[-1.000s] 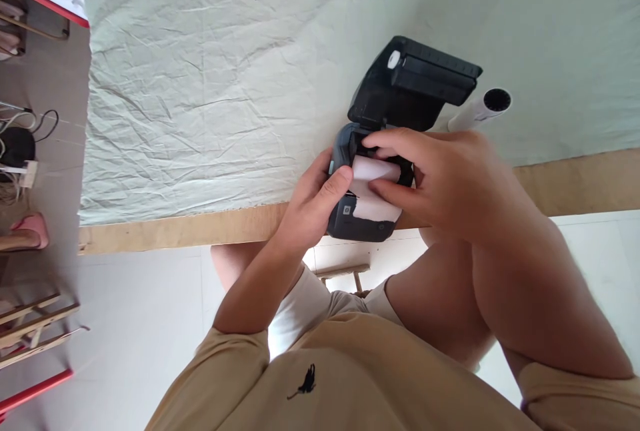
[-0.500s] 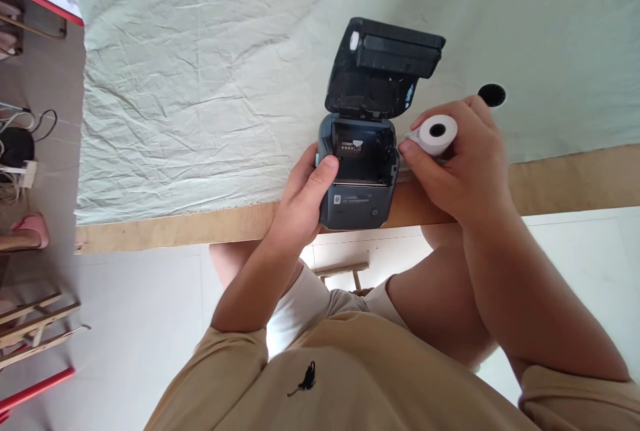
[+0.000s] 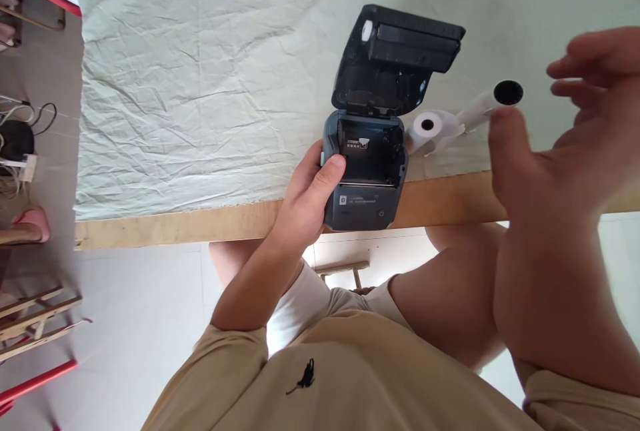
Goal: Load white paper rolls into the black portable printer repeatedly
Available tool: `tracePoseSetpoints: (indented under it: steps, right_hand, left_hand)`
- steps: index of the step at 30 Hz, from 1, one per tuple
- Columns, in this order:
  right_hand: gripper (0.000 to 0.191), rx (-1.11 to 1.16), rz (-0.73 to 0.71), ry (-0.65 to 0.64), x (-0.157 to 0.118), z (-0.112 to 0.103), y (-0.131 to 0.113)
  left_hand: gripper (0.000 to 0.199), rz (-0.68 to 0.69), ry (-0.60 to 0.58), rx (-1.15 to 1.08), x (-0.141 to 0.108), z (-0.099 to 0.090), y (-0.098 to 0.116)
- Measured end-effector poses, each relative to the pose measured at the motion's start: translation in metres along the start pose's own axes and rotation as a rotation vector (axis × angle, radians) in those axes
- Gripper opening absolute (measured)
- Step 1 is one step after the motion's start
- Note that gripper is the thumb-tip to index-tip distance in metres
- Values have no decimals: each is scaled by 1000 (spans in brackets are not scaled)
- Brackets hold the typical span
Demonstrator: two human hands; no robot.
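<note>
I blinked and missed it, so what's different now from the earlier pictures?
The roll came out of the printer to the right. The right hand held it, then let go, and it now lies beside the printer. That hand moved farther right. The left hand still holds the printer, and the lid stayed open.

So our bare left hand (image 3: 311,194) has a grip going, thumb (image 3: 329,172) on top; our bare right hand (image 3: 560,144) hovers, fingers (image 3: 603,51) loosely apart, kinda blurry.
</note>
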State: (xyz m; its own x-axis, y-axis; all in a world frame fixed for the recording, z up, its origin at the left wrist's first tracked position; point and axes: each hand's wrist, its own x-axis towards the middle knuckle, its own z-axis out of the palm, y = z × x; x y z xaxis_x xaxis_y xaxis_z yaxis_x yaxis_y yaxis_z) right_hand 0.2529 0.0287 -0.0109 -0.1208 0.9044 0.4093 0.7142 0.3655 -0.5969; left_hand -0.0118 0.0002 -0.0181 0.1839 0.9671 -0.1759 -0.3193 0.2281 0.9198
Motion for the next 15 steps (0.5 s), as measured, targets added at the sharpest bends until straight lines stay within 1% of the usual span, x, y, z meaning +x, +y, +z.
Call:
tracePoseSetpoints:
  steps: [2, 5, 7, 10, 13, 15]
  right_hand:
    - [39, -13, 22, 23, 1, -2, 3]
    - [44, -48, 46, 55, -1, 1, 15]
    - [50, -97, 17, 93, -5, 2, 24]
    - [63, -168, 4, 74, -10, 1, 33]
    - [68, -194, 34, 51, -11, -4, 37]
    - [71, -200, -17, 117, -10, -8, 34]
  left_hand:
    - [49, 6, 5, -11, 0, 1, 0]
    - [48, 8, 16, -10, 1, 1, 0]
    - [49, 0, 19, 0, 1, 1, 0]
    - [51, -8, 16, 8, 1, 1, 1]
    - [51, -24, 25, 12, 1, 1, 2]
    - [52, -37, 29, 15, 1, 2, 3]
